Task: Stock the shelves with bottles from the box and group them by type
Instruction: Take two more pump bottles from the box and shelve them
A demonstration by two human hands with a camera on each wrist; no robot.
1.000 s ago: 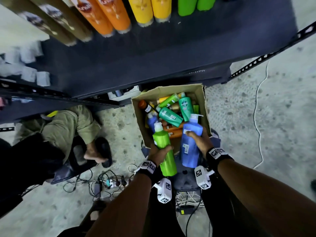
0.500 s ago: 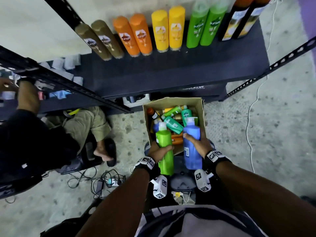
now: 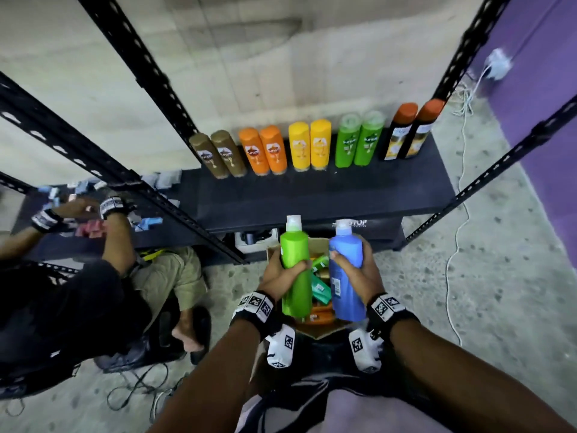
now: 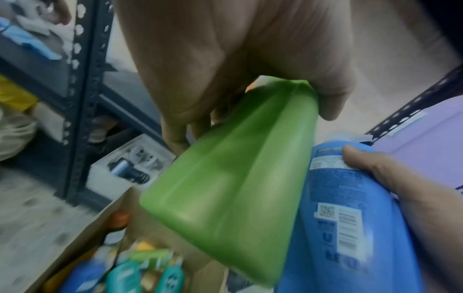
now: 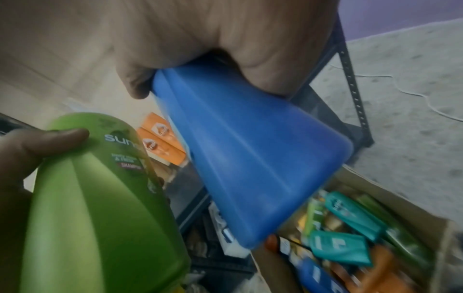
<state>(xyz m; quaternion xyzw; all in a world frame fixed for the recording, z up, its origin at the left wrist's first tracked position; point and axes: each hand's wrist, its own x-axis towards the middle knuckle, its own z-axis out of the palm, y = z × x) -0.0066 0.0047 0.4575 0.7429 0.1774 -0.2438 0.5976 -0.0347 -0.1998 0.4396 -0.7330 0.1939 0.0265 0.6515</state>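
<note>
My left hand (image 3: 282,273) grips a tall green pump bottle (image 3: 295,270) around its middle, held upright above the cardboard box (image 3: 271,251). Beside it my right hand (image 3: 359,270) grips a tall blue pump bottle (image 3: 345,276) the same way. The left wrist view shows the green bottle's base (image 4: 225,198) under my curled fingers; the right wrist view shows the blue bottle's base (image 5: 250,158). Teal, orange and green bottles (image 5: 350,228) lie jumbled in the box. On the black shelf (image 3: 312,195) stand pairs of brown, orange, yellow, green and black bottles (image 3: 309,145) along the back.
Another person (image 3: 78,292) sits at the left, their hands (image 3: 78,210) on small packets on the neighbouring shelf. Black slotted uprights (image 3: 140,67) frame the rack. Cables (image 3: 140,392) lie on the concrete floor. A purple wall (image 3: 537,89) stands at the right.
Both bottles have been lifted out of the box and up toward the shelf front. My view has tilted upward, bringing the whole bottle row and the wall into sight.
</note>
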